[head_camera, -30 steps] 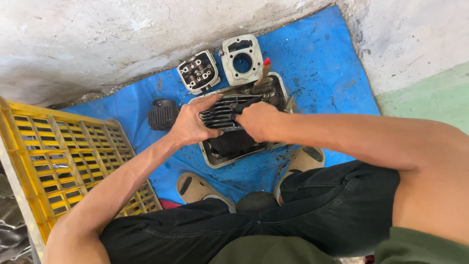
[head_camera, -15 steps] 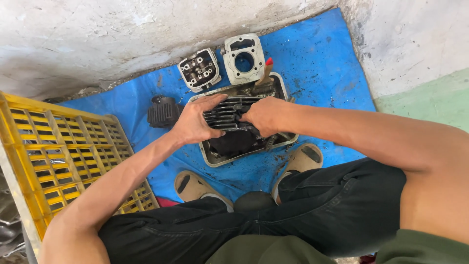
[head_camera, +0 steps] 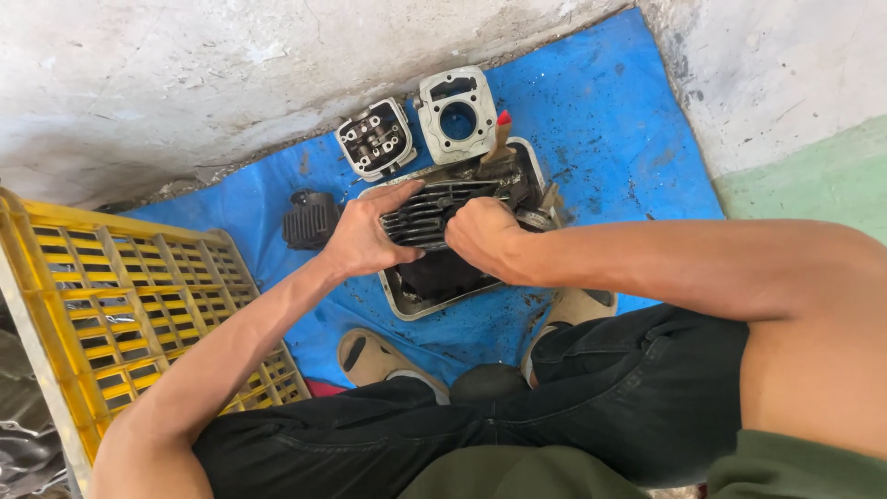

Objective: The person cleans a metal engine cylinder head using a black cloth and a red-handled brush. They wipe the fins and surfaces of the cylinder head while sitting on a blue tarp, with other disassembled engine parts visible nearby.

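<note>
Both hands grip black finned engine part above metal tray: left hand clasps left end, right hand closed on right side. Grey cylinder block, cylinder head behind on blue tarp; yellow crate at left.

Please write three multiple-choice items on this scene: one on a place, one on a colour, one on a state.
1. Where is the finned part?
A. over the tray
B. in the crate
C. on a knee

2. What colour is the tarp?
A. red
B. blue
C. white

3. How is the finned part held?
A. left hand alone
B. lying untouched
C. both hands, right hand too

Key: 1 A, it sits above the tray's rim. 2 B, blue sheet under the parts. 3 C, a hand grips each end.
</note>
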